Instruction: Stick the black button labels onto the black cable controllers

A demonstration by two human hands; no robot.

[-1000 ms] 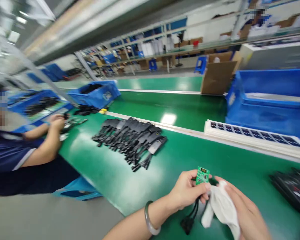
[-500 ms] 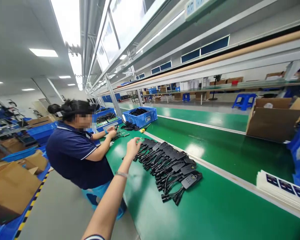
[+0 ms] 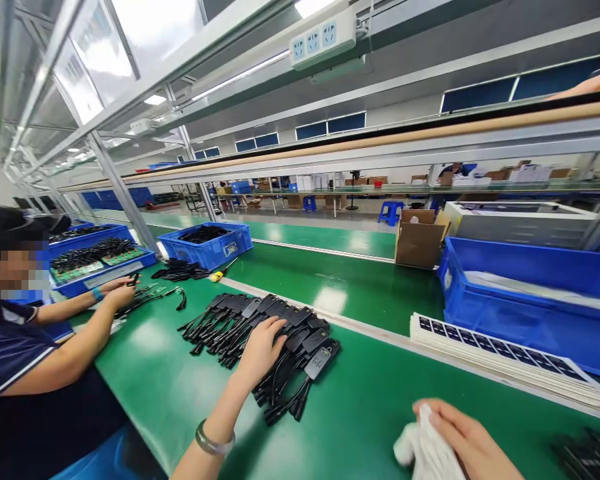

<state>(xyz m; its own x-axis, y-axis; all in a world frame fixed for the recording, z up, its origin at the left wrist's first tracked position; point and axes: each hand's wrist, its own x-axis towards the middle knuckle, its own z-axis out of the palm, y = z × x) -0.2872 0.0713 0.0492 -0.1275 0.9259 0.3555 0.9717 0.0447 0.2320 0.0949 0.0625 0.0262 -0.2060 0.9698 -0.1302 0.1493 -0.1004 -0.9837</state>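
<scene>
My left hand (image 3: 261,347), a bangle on its wrist, is over a row of black cabled modules (image 3: 317,360), fingers stretched out and holding nothing. Whether its fingertips touch the modules I cannot tell. The modules are flat boxes that overlap in a long line, their short plug-ended cables hanging toward the near side. At the lower right my right hand (image 3: 465,437) is closed on a crumpled white cloth (image 3: 430,453), held above the green bench (image 3: 370,393) and slightly blurred.
At left, a co-worker's hands (image 3: 120,290) handle small parts by a blue bin (image 3: 205,247) of black pieces. A yellow-handled tool (image 3: 217,275) lies near it. At right are a stack of printed label sheets (image 3: 500,360), a large blue crate (image 3: 530,267) and blurred black items (image 3: 590,453).
The view has turned right. My left hand has moved from the far end of the module row to nearer its close end. My right hand with the white cloth has come into view.
</scene>
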